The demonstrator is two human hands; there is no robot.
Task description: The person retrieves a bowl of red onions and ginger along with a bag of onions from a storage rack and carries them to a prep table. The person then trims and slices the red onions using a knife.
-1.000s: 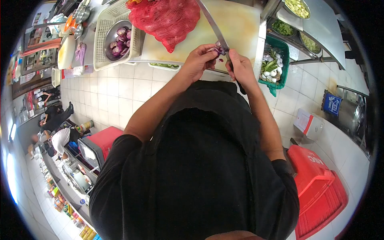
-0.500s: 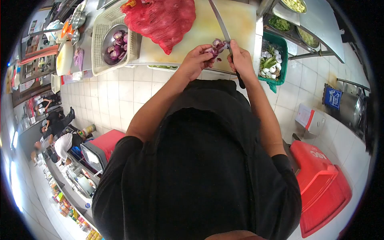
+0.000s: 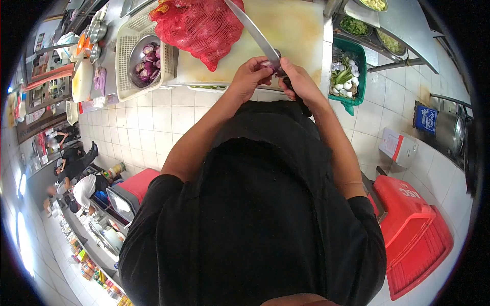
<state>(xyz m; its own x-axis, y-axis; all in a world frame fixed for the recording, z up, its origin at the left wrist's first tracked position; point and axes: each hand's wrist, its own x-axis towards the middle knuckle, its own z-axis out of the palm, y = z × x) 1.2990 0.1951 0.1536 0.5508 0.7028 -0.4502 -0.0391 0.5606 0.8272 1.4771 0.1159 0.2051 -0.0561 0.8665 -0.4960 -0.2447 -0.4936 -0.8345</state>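
My left hand (image 3: 249,77) has its fingers closed around a purple onion (image 3: 267,65) over the near edge of the cutting board (image 3: 291,30). In my right hand (image 3: 301,81) is a long knife (image 3: 255,34), its black handle in the fist and its blade slanting up and left across the board. The blade's base is against or just beside the onion; the fingers partly hide where they meet. Left of the hands lies a red mesh sack (image 3: 201,30) full of bulbs. A metal bowl (image 3: 133,53) with several purple onions sits in a white plastic basket (image 3: 122,76).
A green crate (image 3: 361,76) with white bulbs and leafy greens stands right of the counter. Bowls of chopped greens (image 3: 354,28) line the shelf at upper right. Red bins (image 3: 408,219) stand at lower right, and other people (image 3: 84,191) are at the far left.
The knife has swung so its blade leans farther left, its base now at the onion. My right hand has shifted slightly left, closer to my left hand. The view has moved slightly.
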